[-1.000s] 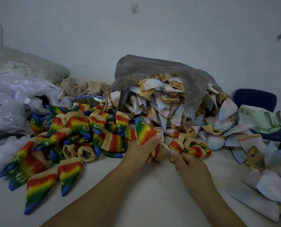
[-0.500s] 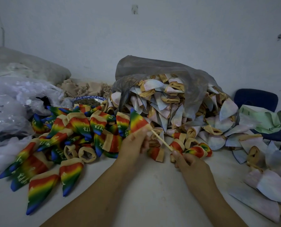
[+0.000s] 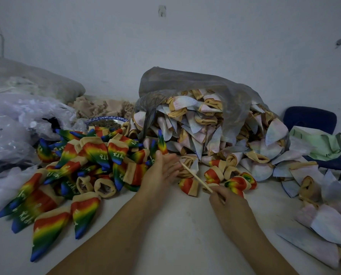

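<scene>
Your left hand [image 3: 163, 171] lies spread open at frame centre, just below the soft, light rainbow cone [image 3: 162, 142], best gripped at its wide end, while your right hand [image 3: 228, 203] pinches the lower end of the thin, stiff stick [image 3: 195, 176].

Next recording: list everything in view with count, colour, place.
rainbow striped fabric cones: many, red to blue, heaped left
pale inside-out fabric cones: many, whitish with tan cuffs, centre to right
grey translucent plastic bag: one, grey, over the pale heap
thin wooden stick: one, tan, in the right hand
blue-rimmed bowl: one, blue and white, behind the rainbow heap
clear plastic bags: several, whitish, far left
blue chair: one, dark blue, far right
green cloth: one, pale green, on the chair
white table: one, white, under everything
left hand: one, open, beside the rainbow heap
right hand: one, grips the stick
</scene>
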`<action>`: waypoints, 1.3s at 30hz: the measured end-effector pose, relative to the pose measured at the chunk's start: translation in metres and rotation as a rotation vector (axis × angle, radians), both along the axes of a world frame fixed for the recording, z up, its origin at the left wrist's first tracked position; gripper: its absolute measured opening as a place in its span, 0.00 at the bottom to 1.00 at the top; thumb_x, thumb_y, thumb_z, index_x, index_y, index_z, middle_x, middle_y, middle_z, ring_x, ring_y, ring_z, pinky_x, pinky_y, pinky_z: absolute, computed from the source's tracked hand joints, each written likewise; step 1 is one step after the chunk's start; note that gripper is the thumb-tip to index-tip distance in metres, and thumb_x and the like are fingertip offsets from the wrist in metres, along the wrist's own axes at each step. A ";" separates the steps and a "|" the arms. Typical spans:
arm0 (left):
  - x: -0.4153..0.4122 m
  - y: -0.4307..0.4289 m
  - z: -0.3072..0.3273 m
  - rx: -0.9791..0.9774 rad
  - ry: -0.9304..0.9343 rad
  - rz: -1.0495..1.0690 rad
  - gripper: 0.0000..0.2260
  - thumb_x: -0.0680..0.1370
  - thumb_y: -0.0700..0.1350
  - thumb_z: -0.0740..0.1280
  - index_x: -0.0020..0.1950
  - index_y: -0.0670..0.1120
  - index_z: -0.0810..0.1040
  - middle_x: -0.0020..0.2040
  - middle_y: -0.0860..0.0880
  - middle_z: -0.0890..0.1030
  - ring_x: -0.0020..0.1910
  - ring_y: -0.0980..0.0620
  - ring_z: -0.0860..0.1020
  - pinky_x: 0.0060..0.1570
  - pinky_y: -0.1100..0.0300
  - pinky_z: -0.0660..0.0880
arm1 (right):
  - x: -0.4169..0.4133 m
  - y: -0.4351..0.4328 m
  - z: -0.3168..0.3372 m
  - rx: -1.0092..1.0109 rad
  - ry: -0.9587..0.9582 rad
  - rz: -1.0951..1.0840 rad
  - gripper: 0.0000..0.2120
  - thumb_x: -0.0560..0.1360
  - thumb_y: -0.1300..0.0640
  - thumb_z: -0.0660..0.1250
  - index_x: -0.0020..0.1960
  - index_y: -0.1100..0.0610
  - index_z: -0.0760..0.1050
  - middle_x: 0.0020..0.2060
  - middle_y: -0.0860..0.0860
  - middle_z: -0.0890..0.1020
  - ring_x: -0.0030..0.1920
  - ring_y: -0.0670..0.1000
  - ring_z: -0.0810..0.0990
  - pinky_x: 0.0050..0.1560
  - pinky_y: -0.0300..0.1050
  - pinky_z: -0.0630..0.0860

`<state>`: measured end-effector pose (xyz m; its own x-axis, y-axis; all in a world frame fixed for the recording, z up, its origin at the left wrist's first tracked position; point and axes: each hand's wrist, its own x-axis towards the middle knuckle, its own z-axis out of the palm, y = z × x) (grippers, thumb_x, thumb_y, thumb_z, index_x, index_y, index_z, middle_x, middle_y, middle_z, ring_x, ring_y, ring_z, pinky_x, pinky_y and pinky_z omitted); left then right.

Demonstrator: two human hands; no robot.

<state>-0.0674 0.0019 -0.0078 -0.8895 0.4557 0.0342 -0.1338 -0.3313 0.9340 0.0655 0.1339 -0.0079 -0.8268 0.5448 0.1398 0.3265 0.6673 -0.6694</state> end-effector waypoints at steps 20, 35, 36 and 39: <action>-0.027 -0.030 -0.001 -0.365 0.192 0.624 0.17 0.83 0.53 0.54 0.46 0.49 0.81 0.43 0.52 0.79 0.43 0.54 0.75 0.37 0.58 0.68 | 0.003 0.004 -0.003 0.000 0.070 -0.030 0.15 0.80 0.55 0.58 0.65 0.43 0.72 0.34 0.44 0.75 0.31 0.44 0.72 0.29 0.39 0.64; -0.029 -0.017 -0.010 -0.610 0.665 0.639 0.14 0.83 0.39 0.57 0.65 0.43 0.77 0.72 0.48 0.67 0.73 0.51 0.63 0.67 0.62 0.61 | -0.002 0.000 -0.007 0.036 0.042 0.045 0.17 0.81 0.55 0.56 0.68 0.46 0.70 0.34 0.44 0.76 0.31 0.43 0.72 0.29 0.36 0.65; -0.031 -0.018 -0.009 -0.626 0.620 0.639 0.16 0.83 0.40 0.56 0.70 0.45 0.73 0.76 0.49 0.63 0.76 0.51 0.60 0.68 0.63 0.58 | -0.002 -0.001 -0.007 0.030 0.042 0.045 0.17 0.81 0.55 0.56 0.68 0.45 0.70 0.35 0.43 0.76 0.32 0.42 0.72 0.28 0.35 0.64; -0.036 -0.013 -0.007 -0.701 0.612 0.499 0.22 0.84 0.43 0.54 0.79 0.45 0.59 0.80 0.48 0.56 0.79 0.51 0.53 0.74 0.58 0.53 | -0.001 -0.001 -0.007 0.023 0.049 0.055 0.17 0.81 0.55 0.56 0.68 0.45 0.70 0.35 0.43 0.76 0.32 0.42 0.73 0.28 0.34 0.64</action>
